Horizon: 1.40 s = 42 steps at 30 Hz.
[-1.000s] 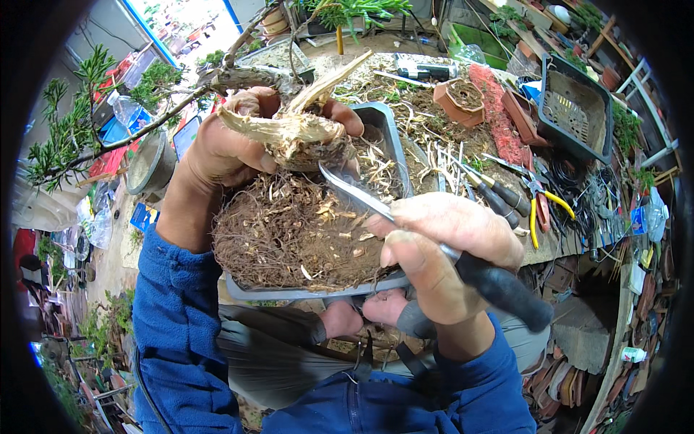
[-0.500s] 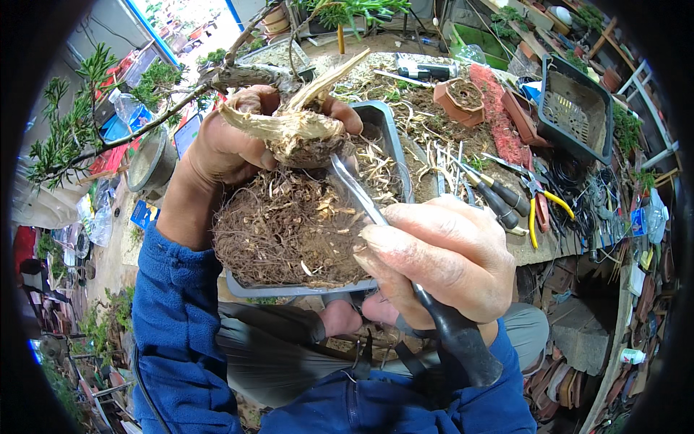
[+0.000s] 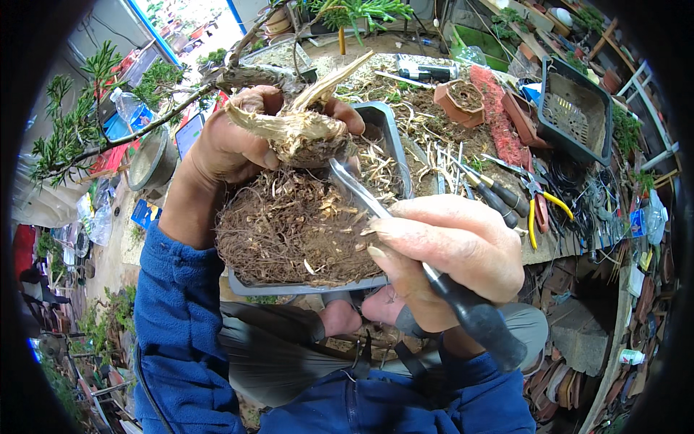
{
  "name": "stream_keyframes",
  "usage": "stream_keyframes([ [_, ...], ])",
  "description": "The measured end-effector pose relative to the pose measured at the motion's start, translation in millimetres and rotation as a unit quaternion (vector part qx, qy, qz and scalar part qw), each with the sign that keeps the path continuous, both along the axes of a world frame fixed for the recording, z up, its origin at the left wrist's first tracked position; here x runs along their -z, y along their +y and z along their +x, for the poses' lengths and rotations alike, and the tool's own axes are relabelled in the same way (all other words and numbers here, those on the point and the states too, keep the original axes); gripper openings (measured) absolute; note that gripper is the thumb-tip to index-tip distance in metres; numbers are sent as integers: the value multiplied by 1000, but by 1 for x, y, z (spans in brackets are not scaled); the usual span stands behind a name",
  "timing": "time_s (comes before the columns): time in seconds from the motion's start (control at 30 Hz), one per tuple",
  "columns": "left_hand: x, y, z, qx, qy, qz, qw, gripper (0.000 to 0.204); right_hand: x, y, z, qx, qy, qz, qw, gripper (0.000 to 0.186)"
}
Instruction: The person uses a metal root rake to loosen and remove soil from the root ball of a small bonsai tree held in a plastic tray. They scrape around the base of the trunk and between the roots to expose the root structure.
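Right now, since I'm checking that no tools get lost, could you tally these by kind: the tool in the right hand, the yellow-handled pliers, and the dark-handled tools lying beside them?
Curved-tip tool in the right hand: 1
Yellow-handled pliers: 1
Dark-handled tools lying beside the pliers: 2
Total: 4

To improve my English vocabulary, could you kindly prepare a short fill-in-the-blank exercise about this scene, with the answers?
1. The hand gripping the pale wood is the person's ____ one.
2. The right hand holds a tool whose handle is coloured ____.
3. Both sleeves are coloured ____.
4. In the picture, the pliers lie to the ____ of the root ball.

Missing words: left; black; blue; right.
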<state>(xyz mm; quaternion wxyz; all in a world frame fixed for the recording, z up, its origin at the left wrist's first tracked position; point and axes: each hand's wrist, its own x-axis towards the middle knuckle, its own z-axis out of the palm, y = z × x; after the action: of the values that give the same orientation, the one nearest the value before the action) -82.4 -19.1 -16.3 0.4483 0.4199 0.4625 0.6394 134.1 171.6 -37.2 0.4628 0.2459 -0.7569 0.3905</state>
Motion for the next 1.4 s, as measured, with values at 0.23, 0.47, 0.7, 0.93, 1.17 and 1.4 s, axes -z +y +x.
stream_keyframes([
  [0.23, 1, 1, -1, -11, 13, -7, 1000, 89, 6, -1, 0, -29, 14, 31, 999, 43],
  [0.47, 7, 0, -7, 31, 23, 23, 999, 79, 1, -4, 7, 4, -11, -48, 999, 26],
  [0.7, 8, -1, -7, 22, 9, 15, 1000, 82, 4, 0, -3, -61, -4, -115, 992, 28],
  [0.93, 2, -1, -3, 5, 0, 3, 1000, 92, 11, -6, 0, -25, -20, -91, 995, 26],
  [1.17, 0, -1, 7, -25, 4, -7, 1000, 100, 10, -10, -5, 4, 37, -251, 967, 25],
  [1.4, 1, 0, 10, -52, 50, 8, 997, 88, 9, -8, 3, -172, -125, -407, 888, 27],
])
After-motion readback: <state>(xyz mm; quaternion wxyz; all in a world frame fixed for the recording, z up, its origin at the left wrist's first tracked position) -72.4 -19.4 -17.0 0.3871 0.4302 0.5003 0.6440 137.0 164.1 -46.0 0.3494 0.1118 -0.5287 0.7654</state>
